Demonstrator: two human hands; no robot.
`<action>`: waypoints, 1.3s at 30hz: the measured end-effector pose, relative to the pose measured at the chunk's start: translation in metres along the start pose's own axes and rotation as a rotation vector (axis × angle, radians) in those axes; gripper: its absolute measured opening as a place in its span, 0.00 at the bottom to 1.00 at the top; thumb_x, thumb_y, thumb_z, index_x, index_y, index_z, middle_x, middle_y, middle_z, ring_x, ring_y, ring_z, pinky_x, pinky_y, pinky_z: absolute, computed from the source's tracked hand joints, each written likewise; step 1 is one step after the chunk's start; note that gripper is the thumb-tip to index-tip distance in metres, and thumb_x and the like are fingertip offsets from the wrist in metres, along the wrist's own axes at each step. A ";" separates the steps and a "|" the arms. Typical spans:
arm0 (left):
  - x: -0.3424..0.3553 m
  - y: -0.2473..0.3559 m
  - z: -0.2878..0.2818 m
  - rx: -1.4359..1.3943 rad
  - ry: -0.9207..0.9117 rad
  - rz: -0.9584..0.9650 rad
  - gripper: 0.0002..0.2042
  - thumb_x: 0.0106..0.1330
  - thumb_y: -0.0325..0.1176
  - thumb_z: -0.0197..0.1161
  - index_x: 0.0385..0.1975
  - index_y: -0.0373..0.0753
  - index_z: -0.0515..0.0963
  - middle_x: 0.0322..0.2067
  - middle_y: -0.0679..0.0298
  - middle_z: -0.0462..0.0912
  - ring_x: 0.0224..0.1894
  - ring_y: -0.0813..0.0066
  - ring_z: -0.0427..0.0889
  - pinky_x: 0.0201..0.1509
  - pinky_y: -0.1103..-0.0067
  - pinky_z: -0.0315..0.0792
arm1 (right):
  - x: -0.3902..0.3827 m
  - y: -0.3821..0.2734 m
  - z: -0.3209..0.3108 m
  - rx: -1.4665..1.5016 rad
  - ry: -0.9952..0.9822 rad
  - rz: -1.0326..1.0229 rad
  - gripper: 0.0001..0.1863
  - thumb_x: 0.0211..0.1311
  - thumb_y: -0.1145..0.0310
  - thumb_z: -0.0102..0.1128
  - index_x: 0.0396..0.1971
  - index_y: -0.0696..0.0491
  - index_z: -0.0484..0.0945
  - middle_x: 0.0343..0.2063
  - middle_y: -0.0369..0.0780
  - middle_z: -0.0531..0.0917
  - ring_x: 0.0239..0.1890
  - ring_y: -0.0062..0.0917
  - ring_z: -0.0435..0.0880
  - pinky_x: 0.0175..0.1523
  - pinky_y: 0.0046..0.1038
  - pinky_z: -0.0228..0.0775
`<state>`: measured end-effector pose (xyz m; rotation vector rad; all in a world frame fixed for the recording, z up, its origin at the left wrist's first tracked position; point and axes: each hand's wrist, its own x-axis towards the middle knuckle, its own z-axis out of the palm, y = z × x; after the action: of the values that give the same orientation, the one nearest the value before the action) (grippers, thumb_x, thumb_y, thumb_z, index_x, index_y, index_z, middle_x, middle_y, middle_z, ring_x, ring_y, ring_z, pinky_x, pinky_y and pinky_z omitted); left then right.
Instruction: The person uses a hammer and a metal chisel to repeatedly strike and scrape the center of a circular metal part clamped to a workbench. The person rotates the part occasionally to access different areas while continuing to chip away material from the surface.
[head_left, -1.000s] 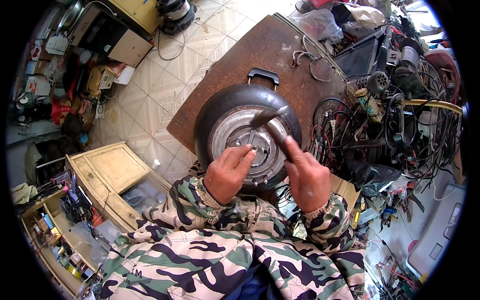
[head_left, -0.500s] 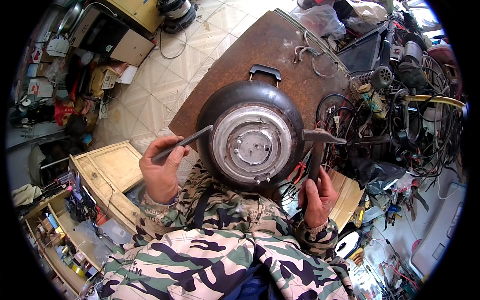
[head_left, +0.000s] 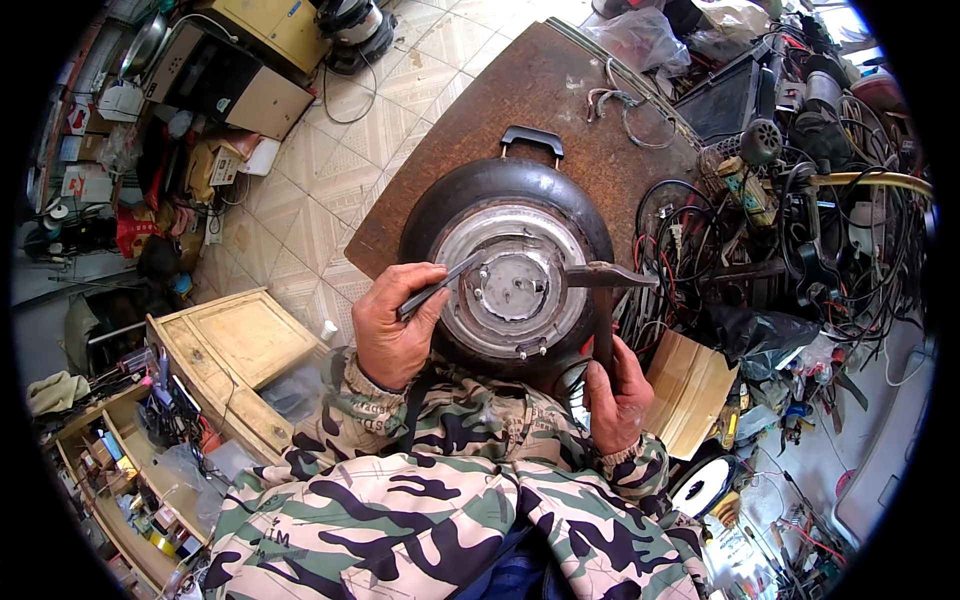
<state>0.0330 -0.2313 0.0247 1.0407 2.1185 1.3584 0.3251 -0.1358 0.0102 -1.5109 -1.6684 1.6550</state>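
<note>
- Black pan (head_left: 480, 190): centre of frame, silver ringed base (head_left: 515, 290) facing the camera, at the lower edge of the rust-brown counter (head_left: 470, 115) and just above the camouflage clothing (head_left: 400, 505).
- Black handle (head_left: 532, 143) on the pan's upper edge; two small studs (head_left: 532, 351) at the base's lower rim.
- Hands: both grasping tools.
- Left hand (head_left: 393, 328), left of centre: fingers wrapped round a flat dark chisel (head_left: 440, 286). Tip points up and right over the inner ring of the base; can't tell if it touches.
- Right hand (head_left: 617, 405), lower right of centre: gripping the hammer (head_left: 612, 276) by its handle, which points up. Head lies crosswise, its left end overlapping the base's right side in view; contact unclear.
- Wire loops (head_left: 645, 118) on the counter, upper right of the pan.
- Tangle of black cables (head_left: 680, 215) right of the pan; black plastic bag (head_left: 755, 335) below it.
- Cardboard (head_left: 687, 390) just right of the right hand.
- Wooden cabinet (head_left: 232, 345) lower left; drawer (head_left: 95, 500) below it, full of small parts.
- Tiled floor (head_left: 320, 170) upper left.
</note>
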 end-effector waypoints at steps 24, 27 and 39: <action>0.049 -0.040 -0.023 0.006 -0.153 -0.031 0.07 0.83 0.31 0.63 0.50 0.35 0.81 0.39 0.67 0.85 0.38 0.82 0.78 0.45 0.82 0.74 | -0.032 -0.018 0.065 0.054 -0.070 -0.116 0.19 0.74 0.73 0.62 0.60 0.65 0.79 0.29 0.50 0.87 0.28 0.44 0.89 0.36 0.38 0.80; 0.080 -0.038 -0.017 0.169 -0.319 0.113 0.05 0.75 0.27 0.69 0.46 0.35 0.84 0.35 0.68 0.82 0.32 0.81 0.74 0.38 0.80 0.71 | -0.038 -0.021 0.089 0.014 -0.001 -0.103 0.19 0.74 0.72 0.63 0.60 0.64 0.78 0.29 0.50 0.87 0.29 0.47 0.90 0.37 0.39 0.80; 0.152 -0.044 0.022 0.444 -0.921 0.092 0.26 0.53 0.47 0.85 0.41 0.35 0.80 0.25 0.63 0.82 0.28 0.74 0.80 0.36 0.74 0.76 | -0.055 -0.034 0.228 0.078 0.521 0.134 0.19 0.84 0.60 0.56 0.57 0.61 0.79 0.21 0.35 0.81 0.20 0.18 0.79 0.28 0.25 0.70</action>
<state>-0.0646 -0.1123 -0.0170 1.5524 1.6548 0.2707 0.1434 -0.2876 0.0040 -1.8459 -1.2334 1.2185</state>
